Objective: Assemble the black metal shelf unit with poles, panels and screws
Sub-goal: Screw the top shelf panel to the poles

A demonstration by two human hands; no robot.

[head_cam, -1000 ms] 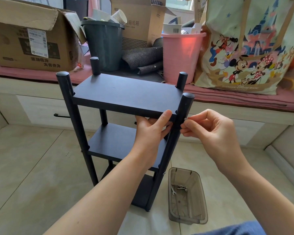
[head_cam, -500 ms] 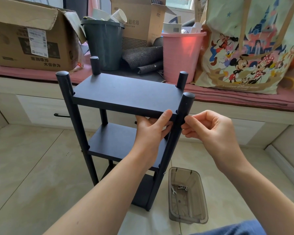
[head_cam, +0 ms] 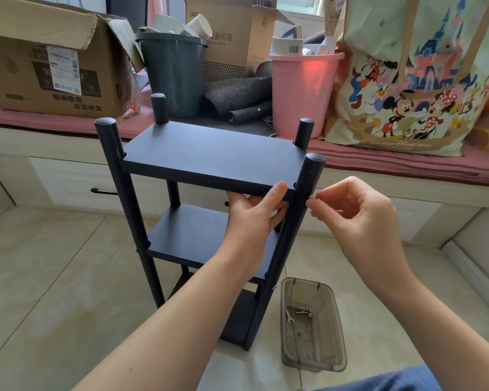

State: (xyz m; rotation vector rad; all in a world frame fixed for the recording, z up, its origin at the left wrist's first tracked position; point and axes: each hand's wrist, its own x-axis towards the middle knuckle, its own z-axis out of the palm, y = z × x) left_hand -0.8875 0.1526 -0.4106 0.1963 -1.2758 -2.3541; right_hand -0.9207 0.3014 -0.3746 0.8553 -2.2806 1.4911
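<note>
Right hand (head_cam: 359, 218) pinches a small screw (head_cam: 312, 197) right at the near-right pole (head_cam: 294, 230), screw lying crosswise to that upright pole, while the left hand (head_cam: 254, 213) grips the top panel (head_cam: 209, 153) at that corner, just left of the pole

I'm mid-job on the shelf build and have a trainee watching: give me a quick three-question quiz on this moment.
1. True or false: the left hand grips the front edge of the top panel.
2. What is the right hand pinching against the front right pole? A) a wrench B) a small screw C) a paper cup
3. Where do the spare hardware and small wrench lie?

Key: 1 true. 2 B. 3 In the clear plastic tray on the floor, right of the shelf.
</note>
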